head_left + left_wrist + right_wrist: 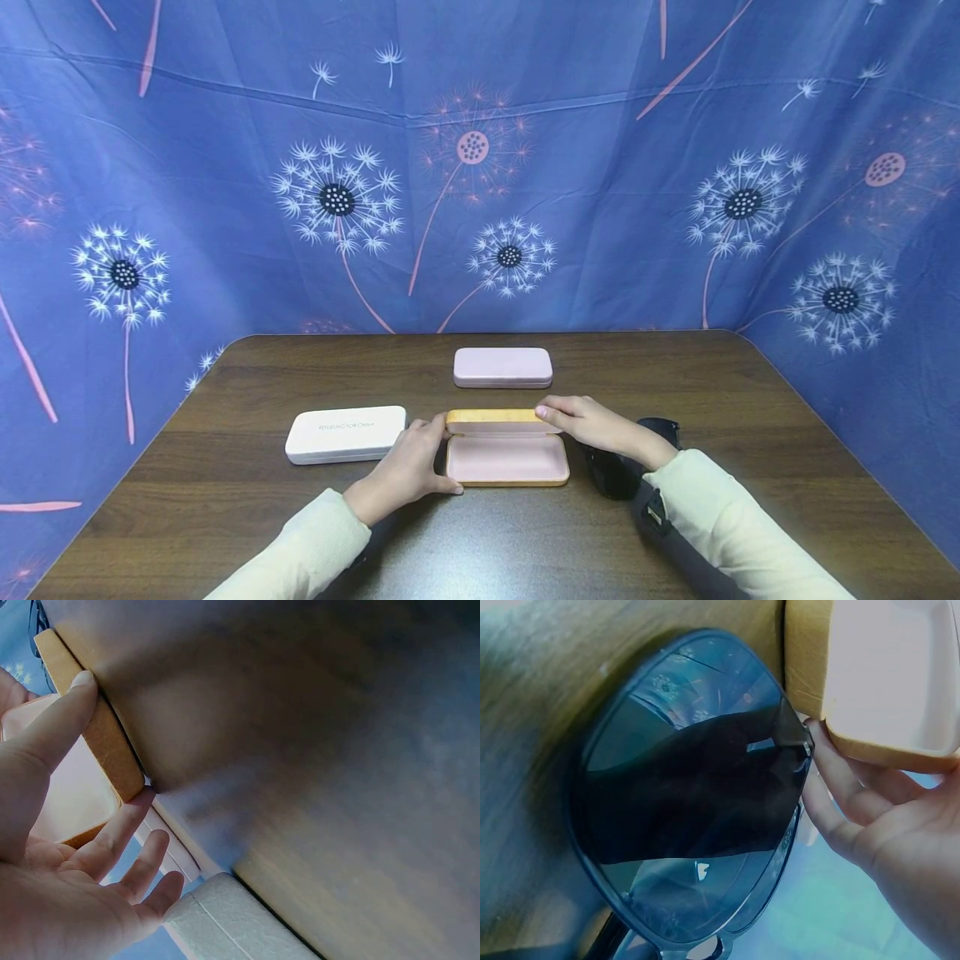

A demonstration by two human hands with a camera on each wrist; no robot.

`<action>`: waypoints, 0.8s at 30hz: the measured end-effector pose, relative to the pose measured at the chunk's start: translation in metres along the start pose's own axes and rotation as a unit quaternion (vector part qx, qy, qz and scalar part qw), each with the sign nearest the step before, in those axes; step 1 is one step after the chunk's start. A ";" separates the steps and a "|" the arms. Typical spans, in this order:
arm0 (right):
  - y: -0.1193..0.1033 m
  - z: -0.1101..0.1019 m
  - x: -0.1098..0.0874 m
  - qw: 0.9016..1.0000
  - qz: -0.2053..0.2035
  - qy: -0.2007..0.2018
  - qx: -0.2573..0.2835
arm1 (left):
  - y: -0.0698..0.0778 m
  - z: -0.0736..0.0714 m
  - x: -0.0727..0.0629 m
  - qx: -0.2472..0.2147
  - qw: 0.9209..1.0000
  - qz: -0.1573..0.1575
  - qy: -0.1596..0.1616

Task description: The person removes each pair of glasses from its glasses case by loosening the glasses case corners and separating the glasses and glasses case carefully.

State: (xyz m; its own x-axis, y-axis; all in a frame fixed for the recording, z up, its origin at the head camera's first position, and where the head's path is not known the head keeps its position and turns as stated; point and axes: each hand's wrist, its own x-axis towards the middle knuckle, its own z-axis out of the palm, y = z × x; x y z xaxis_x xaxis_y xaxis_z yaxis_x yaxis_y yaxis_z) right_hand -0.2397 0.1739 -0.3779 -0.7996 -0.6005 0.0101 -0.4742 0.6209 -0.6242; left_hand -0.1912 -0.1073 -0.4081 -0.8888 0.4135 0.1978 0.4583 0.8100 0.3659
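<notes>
On the table between my hands, the open glasses case seems light, stiff and likely spring-hinged, best held at its ends: left hand gripping the base, right hand pinching the lid

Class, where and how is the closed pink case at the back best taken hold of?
Probably across its middle, from above, pinching the two long sides: the pink case lies flat and is longer than deep, so that span is the narrower. Coming in low from the front looks awkward, since the open yellow case, lid raised, lies just in front.
</notes>
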 end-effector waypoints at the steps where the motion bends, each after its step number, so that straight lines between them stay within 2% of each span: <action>1: 0.000 -0.001 0.000 1.000 0.001 -0.003 0.002 | 0.000 0.000 0.000 0.000 1.000 0.000 0.000; 12: 0.000 -0.004 0.000 0.997 0.025 -0.046 0.059 | 0.000 0.001 0.000 -0.004 1.000 0.006 0.010; 19: 0.004 -0.003 -0.001 0.995 0.003 -0.051 0.083 | 0.000 0.000 0.000 -0.009 1.000 0.005 0.008; 24: 0.006 -0.001 -0.002 0.996 -0.027 -0.044 0.075 | 0.000 0.000 -0.001 -0.002 1.000 0.003 0.005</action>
State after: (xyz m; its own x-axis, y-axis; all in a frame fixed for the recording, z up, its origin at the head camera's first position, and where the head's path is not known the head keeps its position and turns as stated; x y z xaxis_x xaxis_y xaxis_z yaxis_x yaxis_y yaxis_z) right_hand -0.2414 0.1791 -0.3813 -0.7361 -0.6766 -0.0178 -0.4495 0.5084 -0.7345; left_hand -0.1906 -0.1073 -0.4086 -0.8858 0.4147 0.2083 0.4638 0.8056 0.3685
